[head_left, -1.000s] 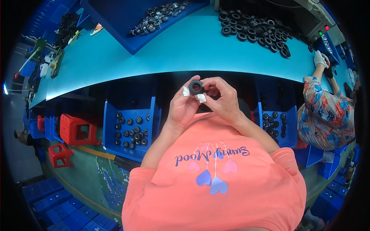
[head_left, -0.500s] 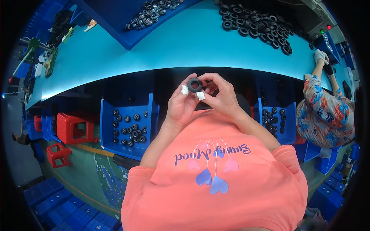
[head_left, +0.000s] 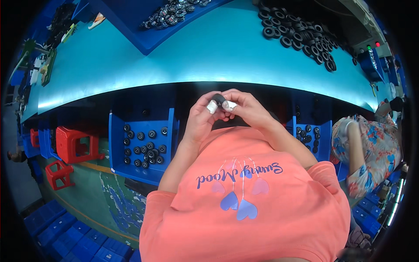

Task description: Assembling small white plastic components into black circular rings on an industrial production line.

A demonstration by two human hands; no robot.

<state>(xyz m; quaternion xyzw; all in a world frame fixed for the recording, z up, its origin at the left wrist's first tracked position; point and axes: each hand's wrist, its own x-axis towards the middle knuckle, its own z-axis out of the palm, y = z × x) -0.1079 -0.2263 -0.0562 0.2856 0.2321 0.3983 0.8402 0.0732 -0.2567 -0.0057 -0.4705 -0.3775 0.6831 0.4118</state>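
A small black rubber ring (head_left: pixel 218 98) is pinched between both my hands in front of my chest, tilted so that its hole is mostly hidden. My left hand (head_left: pixel 201 117) closes on its left side, with the white-wrapped thumb pressed against it. From the right, my right hand (head_left: pixel 249 109) grips the same ring, and its thumb has a white wrap too. The fingertips of both hands nearly meet below it. Whether anything sits inside the ring is hidden by the thumbs.
Many similar rings (head_left: pixel 301 37) lie heaped on the blue-green table (head_left: pixel 183 65). A blue tray (head_left: pixel 146 46) there holds shiny small parts. Below the edge, blue bins (head_left: pixel 114 144) hold black wheels. Red stools (head_left: pixel 65 144) stand left. A person in a floral shirt (head_left: pixel 371 135) sits right.
Both thumbs have closed over the ring, which has tipped from facing me to nearly edge-on. My hands have drawn closer together. The co-worker's arm has swung back from the table.
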